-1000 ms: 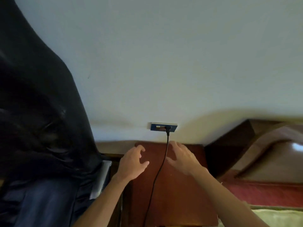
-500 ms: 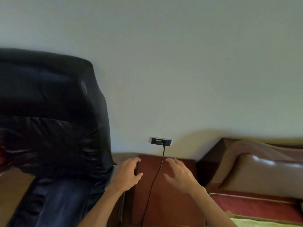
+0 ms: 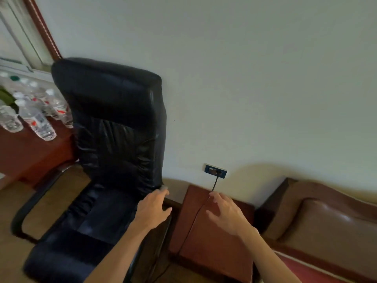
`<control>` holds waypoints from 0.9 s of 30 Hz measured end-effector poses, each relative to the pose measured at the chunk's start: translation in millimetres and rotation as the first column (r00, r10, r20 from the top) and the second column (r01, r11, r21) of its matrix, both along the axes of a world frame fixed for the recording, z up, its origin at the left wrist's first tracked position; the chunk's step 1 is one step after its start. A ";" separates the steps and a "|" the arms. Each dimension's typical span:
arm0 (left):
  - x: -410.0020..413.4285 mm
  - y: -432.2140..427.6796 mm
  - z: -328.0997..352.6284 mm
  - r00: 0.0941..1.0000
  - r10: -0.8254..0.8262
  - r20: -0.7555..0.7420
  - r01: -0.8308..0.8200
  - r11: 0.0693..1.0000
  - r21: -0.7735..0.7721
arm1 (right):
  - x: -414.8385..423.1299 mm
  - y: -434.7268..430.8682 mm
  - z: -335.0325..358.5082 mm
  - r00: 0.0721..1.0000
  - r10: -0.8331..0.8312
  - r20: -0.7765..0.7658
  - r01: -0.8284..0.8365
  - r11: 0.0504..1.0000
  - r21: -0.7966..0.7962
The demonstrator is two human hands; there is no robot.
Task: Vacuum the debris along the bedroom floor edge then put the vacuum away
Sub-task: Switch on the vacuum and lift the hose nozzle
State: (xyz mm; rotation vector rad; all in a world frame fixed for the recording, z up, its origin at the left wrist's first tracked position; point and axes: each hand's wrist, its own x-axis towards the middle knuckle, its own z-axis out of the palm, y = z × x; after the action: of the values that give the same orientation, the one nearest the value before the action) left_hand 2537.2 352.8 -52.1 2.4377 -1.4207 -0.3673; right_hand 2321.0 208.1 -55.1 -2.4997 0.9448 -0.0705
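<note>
A black power cord (image 3: 214,183) is plugged into a blue wall socket (image 3: 215,170) and runs down over a reddish wooden nightstand (image 3: 216,237). My right hand (image 3: 224,211) hovers over the nightstand just right of the cord, fingers spread and holding nothing. Left of the cord, my left hand (image 3: 154,207) is held at the right edge of a black leather chair (image 3: 110,152), with relaxed, empty fingers. The vacuum itself is out of sight.
A brown padded headboard (image 3: 326,217) and a red bed edge (image 3: 302,270) lie to the right. A red wooden table (image 3: 26,154) with several plastic water bottles (image 3: 38,121) stands at the left, below a window frame. Tan floor shows under the chair.
The view has pulled back and swung left, showing the whole chair and the bottle table. Both hands have drawn back from the socket, away from the wall, the left one now at the chair's edge.
</note>
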 end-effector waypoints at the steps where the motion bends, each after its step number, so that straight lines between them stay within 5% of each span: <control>1: -5.8 10.8 2.2 1.000 0.021 0.007 -0.021 1.000 -0.005 | -2.3 5.1 1.5 1.000 0.028 0.008 -0.028 1.000 -0.003; 13: -46.6 186.4 34.0 0.925 0.375 0.062 -0.378 0.925 0.038 | 30.5 96.3 24.3 0.909 0.395 0.133 -0.400 0.916 0.010; 27: -75.0 424.1 51.9 0.687 0.718 0.114 -0.722 0.692 -0.008 | 109.9 300.4 34.0 0.639 0.764 0.086 -0.767 0.641 0.001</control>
State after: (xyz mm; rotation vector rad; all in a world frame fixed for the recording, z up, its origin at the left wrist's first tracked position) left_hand 2462.2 776.8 -0.2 2.8299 -0.3657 -0.0659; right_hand 2430.9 508.5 -21.1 -2.6212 -0.2238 0.1257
